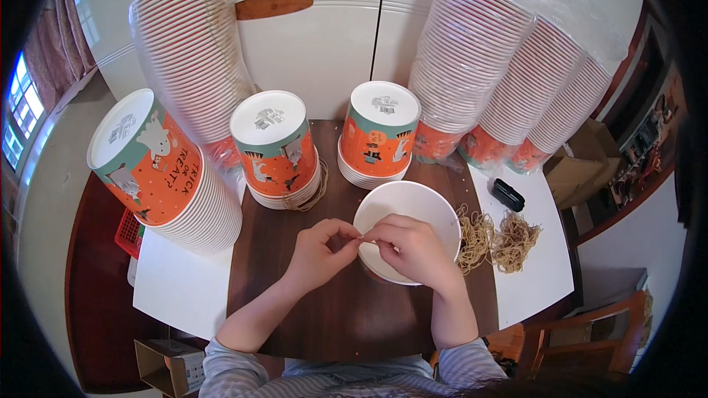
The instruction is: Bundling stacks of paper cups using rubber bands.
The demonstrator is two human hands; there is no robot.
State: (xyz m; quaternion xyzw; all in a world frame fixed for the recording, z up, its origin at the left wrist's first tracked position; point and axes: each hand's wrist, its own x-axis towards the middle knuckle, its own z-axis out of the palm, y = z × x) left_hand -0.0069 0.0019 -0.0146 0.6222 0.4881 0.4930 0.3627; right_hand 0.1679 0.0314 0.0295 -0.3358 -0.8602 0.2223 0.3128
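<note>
**Two hands pinch together over a white cup at the table's centre**

Both hands meet just below the middle of the frame. The left hand (318, 248) has its fingers curled in, thumb and forefinger pinched toward the right hand (408, 245), whose fingers are likewise closed in a pinch; something thin is stretched between the fingertips, too small to tell for sure. The right hand lies over the lower rim of an open white cup (407, 210), which stands mouth up on the dark wooden table (339, 317).

Just right of the cup, touching its edge, lie two loose heaps of tan rubber bands (495, 239), partly on a white sheet (542, 280) covering the table's right side. A small black object (508, 194) sits above them on that sheet.

Across the upper half, the table's far edge is crowded. Three short stacks of orange printed cups stand upside down: a tilted one at the left (166, 169), one at centre left (278, 149) with bands around its base, one at centre (377, 135). Tall bagged sleeves of cups lean behind, upper left (193, 51) and upper right (509, 66), against white cabinet doors (324, 37).

Open tabletop remains below the hands, toward the near edge, and in the narrow dark strip between the centre stacks. A wooden chair (590, 339) stands at the lower right.
</note>
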